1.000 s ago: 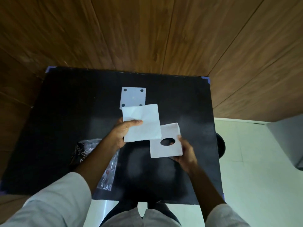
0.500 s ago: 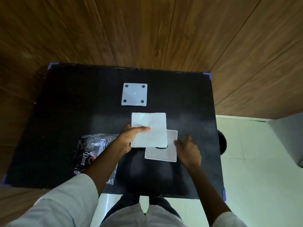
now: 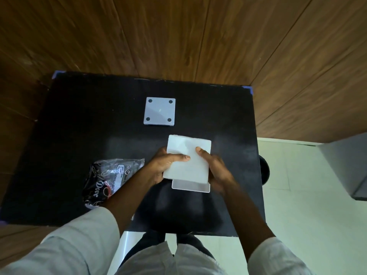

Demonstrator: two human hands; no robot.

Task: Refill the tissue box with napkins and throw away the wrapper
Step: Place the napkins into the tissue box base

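Note:
A white stack of napkins (image 3: 188, 155) is held over the middle of the black table (image 3: 83, 135). My left hand (image 3: 162, 165) grips its left edge with the thumb on top. My right hand (image 3: 215, 165) holds its right edge. Directly beneath the stack sits the white tissue box (image 3: 190, 187); only its near edge shows. The box's white base plate (image 3: 159, 111), with a dark dot in each corner, lies farther back on the table. The clear printed wrapper (image 3: 107, 181) lies crumpled to the left, partly under my left forearm.
The table stands against a wooden panelled wall (image 3: 178, 36). A dark round object (image 3: 264, 171) sits on the pale tiled floor off the table's right edge. A grey cabinet corner (image 3: 347, 165) is at far right.
My right hand let go of the tissue box, which now rests on the table, and took the napkin stack's right edge. The stack moved right, over the box.

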